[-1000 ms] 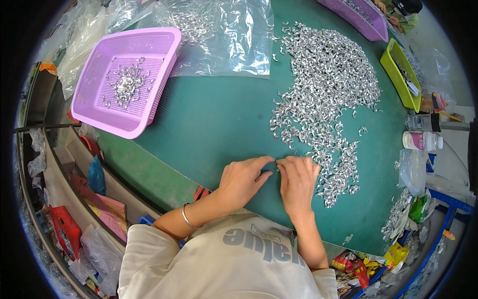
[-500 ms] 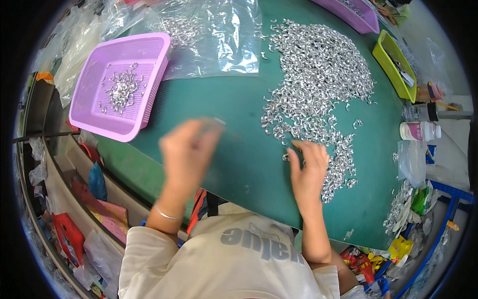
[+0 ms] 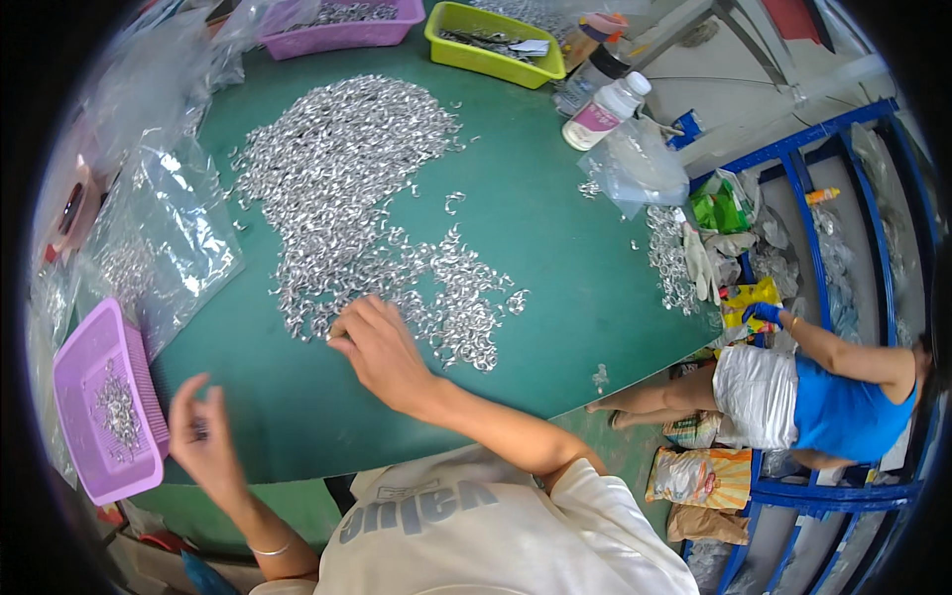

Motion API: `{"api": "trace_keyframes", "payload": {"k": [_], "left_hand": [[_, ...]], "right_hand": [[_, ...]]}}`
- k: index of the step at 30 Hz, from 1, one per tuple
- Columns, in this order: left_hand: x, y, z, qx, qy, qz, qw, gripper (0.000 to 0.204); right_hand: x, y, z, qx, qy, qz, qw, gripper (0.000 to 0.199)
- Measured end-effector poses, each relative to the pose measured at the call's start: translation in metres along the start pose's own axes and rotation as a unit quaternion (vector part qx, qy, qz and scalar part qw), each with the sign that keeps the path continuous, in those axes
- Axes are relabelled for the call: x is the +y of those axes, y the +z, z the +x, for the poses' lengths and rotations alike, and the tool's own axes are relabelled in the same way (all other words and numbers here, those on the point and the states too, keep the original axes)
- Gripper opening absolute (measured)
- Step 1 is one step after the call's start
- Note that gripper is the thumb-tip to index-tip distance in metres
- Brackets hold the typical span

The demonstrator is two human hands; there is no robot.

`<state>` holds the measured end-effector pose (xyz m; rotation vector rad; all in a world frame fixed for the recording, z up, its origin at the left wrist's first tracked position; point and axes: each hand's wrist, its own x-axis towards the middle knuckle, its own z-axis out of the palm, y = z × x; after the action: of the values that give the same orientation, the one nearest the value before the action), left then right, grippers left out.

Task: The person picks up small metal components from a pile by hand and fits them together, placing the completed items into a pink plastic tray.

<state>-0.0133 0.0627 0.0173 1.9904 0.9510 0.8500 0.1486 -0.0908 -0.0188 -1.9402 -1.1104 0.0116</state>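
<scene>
A wide heap of small curved silvery metal pieces point(image 3: 347, 149) lies on the green tabletop point(image 3: 565, 258). My right hand point(image 3: 382, 352) rests at the heap's near edge, its thumb and fingers drawn together. What lies between those fingertips is hidden. Off to the left, my left hand point(image 3: 208, 441) is beside the right wall of a purple basket point(image 3: 74, 397), fingers curled and slightly blurred. A few of the metal pieces show in its palm. More such pieces lie on the basket's floor.
Clear plastic bags point(image 3: 169, 238) cover the left of the table. A second purple basket point(image 3: 342, 38), a lime-green tray point(image 3: 496, 61) and a white bottle point(image 3: 605, 114) line the far side. At right, a person in blue point(image 3: 853, 402) bends beside blue shelving point(image 3: 843, 491).
The view has swung to the right, bringing the shelving and another person in. My left hand has moved to the basket's side. My right hand is still at the heap's near edge.
</scene>
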Motion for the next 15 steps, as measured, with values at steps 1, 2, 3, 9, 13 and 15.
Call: {"api": "trace_keyframes", "payload": {"k": [1, 2, 3, 9, 13, 15], "left_hand": [[0.015, 0.016, -0.011, -0.053, -0.022, -0.056, 0.997, 0.017], [0.027, 0.031, -0.02, -0.102, -0.042, -0.112, 0.987, 0.019], [0.033, 0.041, -0.027, -0.129, -0.05, -0.14, 0.98, 0.02], [0.06, 0.066, -0.043, -0.166, -0.104, -0.247, 0.949, 0.015], [0.075, 0.064, -0.046, -0.18, -0.103, -0.232, 0.95, 0.012], [0.081, 0.064, -0.045, -0.183, -0.108, -0.264, 0.941, 0.009]], "right_hand": [[-0.005, -0.011, 0.0, -0.029, 0.038, 0.08, 0.996, 0.006], [-0.01, -0.018, 0.0, -0.065, 0.13, 0.208, 0.967, 0.006], [-0.017, -0.021, -0.001, -0.105, 0.216, 0.334, 0.912, 0.007], [-0.028, -0.025, -0.024, -0.079, 0.308, 0.599, 0.735, 0.013], [-0.033, -0.031, -0.035, 0.005, 0.303, 0.637, 0.709, 0.016], [-0.03, -0.03, -0.04, 0.028, 0.295, 0.637, 0.712, 0.016]]}}
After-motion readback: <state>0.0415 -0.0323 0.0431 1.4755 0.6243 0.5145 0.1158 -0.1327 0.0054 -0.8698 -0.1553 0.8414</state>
